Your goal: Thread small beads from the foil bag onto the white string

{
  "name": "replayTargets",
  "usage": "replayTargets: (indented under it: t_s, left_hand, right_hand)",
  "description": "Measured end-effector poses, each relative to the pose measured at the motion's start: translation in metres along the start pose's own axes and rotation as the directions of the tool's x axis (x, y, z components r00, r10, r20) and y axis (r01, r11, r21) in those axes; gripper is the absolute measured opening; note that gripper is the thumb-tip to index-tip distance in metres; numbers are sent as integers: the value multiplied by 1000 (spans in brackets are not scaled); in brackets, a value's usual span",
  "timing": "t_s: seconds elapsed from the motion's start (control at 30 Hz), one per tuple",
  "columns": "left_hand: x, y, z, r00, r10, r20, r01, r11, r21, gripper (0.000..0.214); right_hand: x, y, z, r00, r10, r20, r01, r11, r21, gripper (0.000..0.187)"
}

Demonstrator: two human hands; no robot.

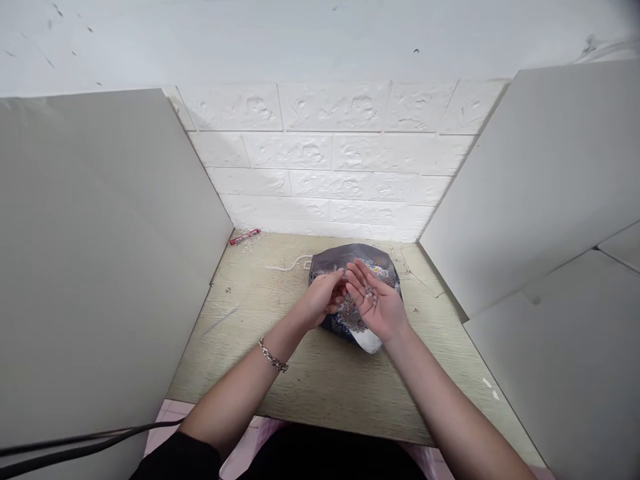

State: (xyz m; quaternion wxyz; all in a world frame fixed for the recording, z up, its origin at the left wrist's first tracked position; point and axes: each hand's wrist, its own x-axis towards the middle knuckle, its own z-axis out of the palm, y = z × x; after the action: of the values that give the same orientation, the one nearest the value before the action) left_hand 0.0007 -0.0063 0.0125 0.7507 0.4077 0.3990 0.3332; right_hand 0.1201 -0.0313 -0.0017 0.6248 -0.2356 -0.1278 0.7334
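Observation:
My right hand lies palm up with its fingers spread over a dark bowl-like bag on the wooden table. A few small beads rest on that palm. My left hand is curled beside it, its fingertips pinched at the right palm. What the pinch holds is too small to see. More small beads fill the container under both hands. A silver bracelet circles my left wrist.
White partition boards wall in the wooden table on the left and right, and a white brick-pattern wall closes the back. A red wrapper and a pale bead string lie at the back left. A black cable crosses the lower left.

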Motion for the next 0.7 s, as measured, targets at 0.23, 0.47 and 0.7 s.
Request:
replayTargets:
  t_s: [0.23, 0.47, 0.7]
  left_hand:
    - [0, -1, -2, 999, -14, 52, 11, 998, 60, 43]
    - [6, -9, -2, 999, 24, 48, -30, 989, 145, 50]
    - [5, -8, 0, 995, 64, 79, -84, 958, 276, 58]
  right_hand:
    - [1, 2, -2, 999, 13, 47, -11, 999, -31, 29]
    - [4, 9, -2, 996, -13, -93, 16, 999, 28, 26]
    - [4, 11, -1, 992, 49, -119, -39, 995, 87, 25]
